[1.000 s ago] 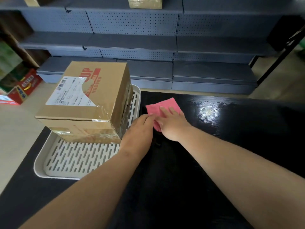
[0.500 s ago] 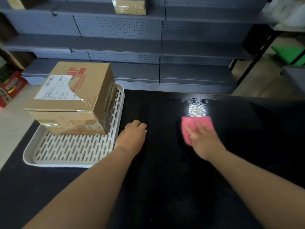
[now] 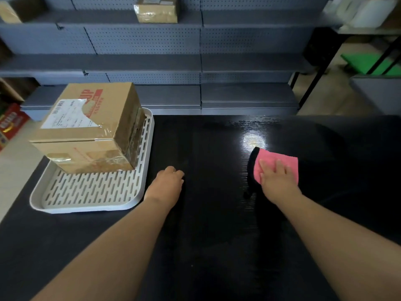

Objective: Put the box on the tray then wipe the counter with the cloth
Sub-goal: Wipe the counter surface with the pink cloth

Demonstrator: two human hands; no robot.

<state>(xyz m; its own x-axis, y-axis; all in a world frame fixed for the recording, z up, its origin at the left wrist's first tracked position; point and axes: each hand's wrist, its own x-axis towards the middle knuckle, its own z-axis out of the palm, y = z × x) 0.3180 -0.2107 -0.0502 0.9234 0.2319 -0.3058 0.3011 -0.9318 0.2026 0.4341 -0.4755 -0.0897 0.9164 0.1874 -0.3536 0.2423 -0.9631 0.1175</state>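
A taped cardboard box [image 3: 91, 124] with a white shipping label stands on the far part of a white slotted tray [image 3: 91, 192] at the left of the black counter [image 3: 206, 235]. A pink cloth [image 3: 280, 160] lies flat on the counter at the right. My right hand [image 3: 277, 181] presses on it with straight fingers. My left hand [image 3: 167, 184] rests on the counter beside the tray's right rim, fingers loosely curled, holding nothing.
Grey perforated shelving [image 3: 152, 61] stands behind the counter, with a small cardboard parcel [image 3: 156, 9] on an upper shelf. Red boxes [image 3: 10, 120] sit on the floor at the far left. A green object [image 3: 368, 61] and a dark frame are at the right.
My right hand has slid the pink cloth from beside the tray to the right across the counter. My left hand has stayed near the tray's right rim.
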